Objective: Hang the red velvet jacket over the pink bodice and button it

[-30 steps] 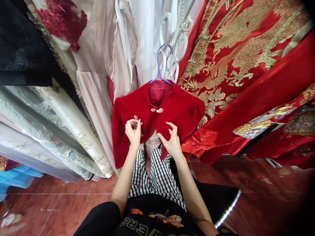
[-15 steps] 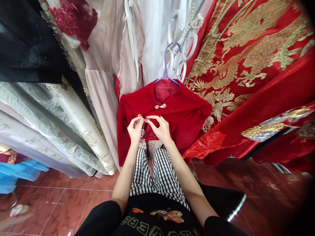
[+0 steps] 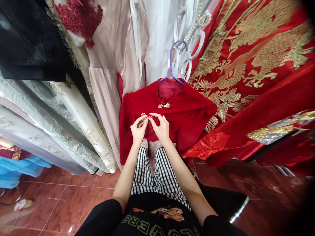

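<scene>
A red velvet cape [image 3: 192,114] hangs on a purple hanger [image 3: 170,65] hooked to a white ring frame [image 3: 182,29]. Its collar is joined by a beaded flower clasp [image 3: 164,105]. Lower on the front, my left hand [image 3: 139,127] pinches a small beaded fastener piece between thumb and forefinger. My right hand [image 3: 160,126] meets it from the right, its thumb and forefinger closed on the fastener's other part. The fingertips nearly touch and hide most of the fastener. Another beaded flower [image 3: 143,114] shows just above my left fingertips.
Pale gowns [image 3: 105,49] hang at the left, beside a black garment [image 3: 29,42]. On the right hangs a red garment with gold embroidery [image 3: 236,68]. Below are a red tiled floor [image 3: 59,200] and my checkered trousers [image 3: 167,173].
The view has shifted slightly, so the cape sits a little farther right. My hands are still together at the lower fastener, with the fingertips slightly higher against the cape.
</scene>
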### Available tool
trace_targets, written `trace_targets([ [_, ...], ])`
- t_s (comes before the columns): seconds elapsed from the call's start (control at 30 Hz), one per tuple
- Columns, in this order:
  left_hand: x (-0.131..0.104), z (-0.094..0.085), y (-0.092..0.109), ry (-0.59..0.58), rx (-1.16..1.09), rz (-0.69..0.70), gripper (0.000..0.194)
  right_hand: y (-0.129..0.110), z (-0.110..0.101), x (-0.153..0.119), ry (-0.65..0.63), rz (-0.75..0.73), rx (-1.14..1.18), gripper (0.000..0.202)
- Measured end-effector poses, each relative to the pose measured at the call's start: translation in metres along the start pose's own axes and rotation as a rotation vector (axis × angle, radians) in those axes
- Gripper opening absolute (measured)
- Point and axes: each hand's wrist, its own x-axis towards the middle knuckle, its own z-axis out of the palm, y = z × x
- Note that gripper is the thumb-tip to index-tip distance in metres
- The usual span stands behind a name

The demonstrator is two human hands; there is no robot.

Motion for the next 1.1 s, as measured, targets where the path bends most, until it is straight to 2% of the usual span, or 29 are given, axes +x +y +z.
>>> trace_targets([
  [0.27, 0.005, -0.002, 0.002, -0.062, 0.047, 0.014, 0.031, -0.002, 0.001, 0.004, -0.037, -0.001, -0.005, 0.023],
  [0.43, 0.005, 0.003, -0.001, -0.115, 0.087, 0.088, 0.031, -0.003, -0.002, 0.01, -0.104, 0.021, -0.027, 0.026],
  [0.5, -0.003, 0.009, -0.005, -0.063, 0.073, 0.103, 0.031, -0.002, -0.004, 0.012, -0.107, 0.018, 0.015, 0.028],
  [0.6, -0.022, 0.021, -0.017, 0.082, 0.006, 0.055, 0.03, 0.002, -0.006, 0.007, -0.084, 0.015, 0.088, 0.029],
  [0.7, -0.047, 0.026, -0.035, 0.184, -0.026, -0.043, 0.023, 0.01, -0.007, -0.01, -0.033, 0.111, 0.206, 0.038],
  [0.77, -0.064, 0.024, -0.046, 0.145, -0.022, -0.137, 0.022, 0.017, -0.008, -0.03, 0.008, 0.21, 0.29, 0.055],
  [0.83, -0.079, 0.019, -0.054, 0.045, -0.01, -0.222, 0.031, 0.026, -0.011, -0.053, 0.05, 0.279, 0.281, 0.069],
  [0.87, -0.085, 0.016, -0.056, -0.001, 0.01, -0.248, 0.039, 0.031, -0.013, -0.064, 0.056, 0.297, 0.233, 0.067],
  [0.97, -0.092, 0.008, -0.055, -0.086, 0.141, -0.241, 0.059, 0.041, -0.023, -0.086, -0.008, 0.311, 0.06, 0.033],
  [1.1, -0.082, 0.002, -0.048, -0.14, 0.34, -0.163, 0.064, 0.042, -0.035, -0.09, -0.015, 0.319, 0.05, 0.028],
])
